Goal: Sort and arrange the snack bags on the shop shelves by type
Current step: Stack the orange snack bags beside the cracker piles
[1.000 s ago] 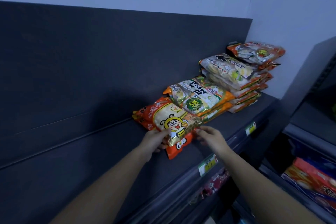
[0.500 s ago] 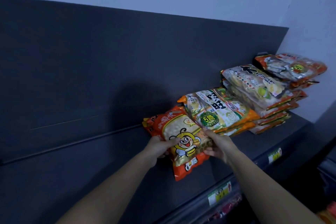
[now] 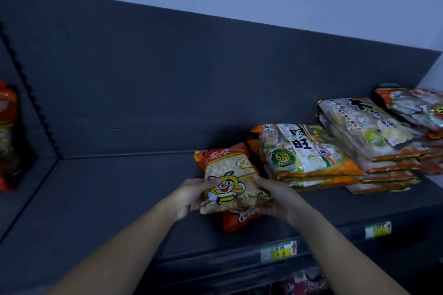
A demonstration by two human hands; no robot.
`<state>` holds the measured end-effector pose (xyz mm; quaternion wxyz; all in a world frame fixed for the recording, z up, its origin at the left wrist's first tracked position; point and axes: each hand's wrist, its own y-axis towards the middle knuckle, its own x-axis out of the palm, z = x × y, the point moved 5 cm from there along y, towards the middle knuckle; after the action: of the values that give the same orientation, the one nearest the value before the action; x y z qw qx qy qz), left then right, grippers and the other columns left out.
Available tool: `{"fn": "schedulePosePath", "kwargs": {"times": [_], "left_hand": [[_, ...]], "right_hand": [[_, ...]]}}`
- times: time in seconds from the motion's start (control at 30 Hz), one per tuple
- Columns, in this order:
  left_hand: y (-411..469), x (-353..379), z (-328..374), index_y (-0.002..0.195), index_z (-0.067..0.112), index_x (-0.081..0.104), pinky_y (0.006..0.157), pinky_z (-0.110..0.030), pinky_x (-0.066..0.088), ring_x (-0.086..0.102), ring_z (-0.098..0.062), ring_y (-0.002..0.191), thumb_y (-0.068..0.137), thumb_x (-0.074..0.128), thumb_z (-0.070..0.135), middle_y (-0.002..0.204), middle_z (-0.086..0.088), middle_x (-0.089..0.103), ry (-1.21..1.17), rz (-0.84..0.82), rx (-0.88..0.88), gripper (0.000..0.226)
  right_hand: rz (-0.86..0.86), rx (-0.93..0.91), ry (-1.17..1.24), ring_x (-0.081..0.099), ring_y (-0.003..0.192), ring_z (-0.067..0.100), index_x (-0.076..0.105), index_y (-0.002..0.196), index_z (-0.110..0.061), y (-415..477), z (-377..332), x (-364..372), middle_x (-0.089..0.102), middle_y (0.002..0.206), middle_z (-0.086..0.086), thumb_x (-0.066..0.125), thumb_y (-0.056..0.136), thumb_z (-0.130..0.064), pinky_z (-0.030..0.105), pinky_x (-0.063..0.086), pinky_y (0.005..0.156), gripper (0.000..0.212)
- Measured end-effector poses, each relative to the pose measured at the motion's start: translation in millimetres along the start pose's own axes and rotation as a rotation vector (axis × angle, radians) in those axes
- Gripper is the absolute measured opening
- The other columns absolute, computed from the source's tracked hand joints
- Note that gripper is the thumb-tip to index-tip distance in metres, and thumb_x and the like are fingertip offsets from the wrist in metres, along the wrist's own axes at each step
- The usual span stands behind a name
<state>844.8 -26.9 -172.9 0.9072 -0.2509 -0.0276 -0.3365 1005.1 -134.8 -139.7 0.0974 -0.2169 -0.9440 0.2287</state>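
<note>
Bee-mascot snack bag: on the dark shelf, atop a matching orange bag, just left of the stacked bags.
Left hand: grasping its left edge.
Right hand: grasping its right edge.

The green-and-orange bag bore the large black characters 旺旺, and the round green badge on it read 5角. The pale bag to its right showed a large black 大, but the characters after it were too blurred to read. The white characters on the bee bag and the print on the shelf-edge price labels could not be read.
</note>
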Motion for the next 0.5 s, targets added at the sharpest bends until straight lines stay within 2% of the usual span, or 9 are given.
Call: {"fn": "schedulePosePath", "kwargs": {"times": [0.13, 0.23, 0.3, 0.4, 0.5], "left_hand": [[-29, -29, -3, 0.111, 0.005, 0.065, 0.071, -0.027, 0.058, 0.072, -0.019, 0.082, 0.081, 0.071, 0.02, 0.096, -0.01, 0.074, 0.029, 0.057, 0.075, 0.035], [-56, -61, -4, 0.117, 0.005, 0.061, 0.082, -0.036, 0.056, 0.07, -0.026, 0.093, 0.079, 0.073, 0.014, 0.102, -0.011, 0.073, 0.084, 0.108, 0.14, 0.041], [-76, -82, -1, 0.117, 0.009, 0.06, 0.083, -0.036, 0.056, 0.07, -0.026, 0.095, 0.08, 0.071, 0.01, 0.104, -0.01, 0.073, 0.134, 0.135, 0.187, 0.04], [-106, -114, 5, 0.115, 0.016, 0.058, 0.08, -0.037, 0.057, 0.07, -0.026, 0.095, 0.082, 0.066, 0.0, 0.106, -0.009, 0.072, 0.17, 0.183, 0.254, 0.038], [-138, -149, 7, 0.116, 0.022, 0.055, 0.075, -0.035, 0.058, 0.069, -0.025, 0.095, 0.082, 0.061, -0.01, 0.109, -0.01, 0.07, 0.184, 0.22, 0.316, 0.047]], "right_hand": [[-0.209, 0.061, -0.09, 0.07, 0.078, 0.024, 0.06, 0.11, -0.008, -3, 7, 31, 0.072, 0.097, 0.012, 0.063, 0.087, -0.017, 0.034, 0.059, 0.061, 0.025], [-0.269, 0.064, -0.148, 0.065, 0.095, 0.022, 0.059, 0.114, -0.01, 0, 22, 63, 0.069, 0.106, 0.007, 0.063, 0.085, -0.005, 0.036, 0.057, 0.069, 0.029], [-0.311, 0.039, -0.185, 0.063, 0.101, 0.023, 0.058, 0.116, -0.009, 2, 30, 90, 0.068, 0.109, 0.008, 0.062, 0.085, 0.0, 0.037, 0.056, 0.073, 0.032], [-0.365, -0.008, -0.261, 0.065, 0.095, 0.024, 0.057, 0.113, -0.005, 0, 34, 133, 0.068, 0.108, 0.013, 0.067, 0.08, 0.001, 0.033, 0.054, 0.074, 0.035], [-0.431, -0.059, -0.356, 0.065, 0.088, 0.022, 0.055, 0.111, -0.006, -1, 36, 181, 0.069, 0.105, 0.012, 0.07, 0.078, 0.001, 0.032, 0.053, 0.073, 0.037]]}}
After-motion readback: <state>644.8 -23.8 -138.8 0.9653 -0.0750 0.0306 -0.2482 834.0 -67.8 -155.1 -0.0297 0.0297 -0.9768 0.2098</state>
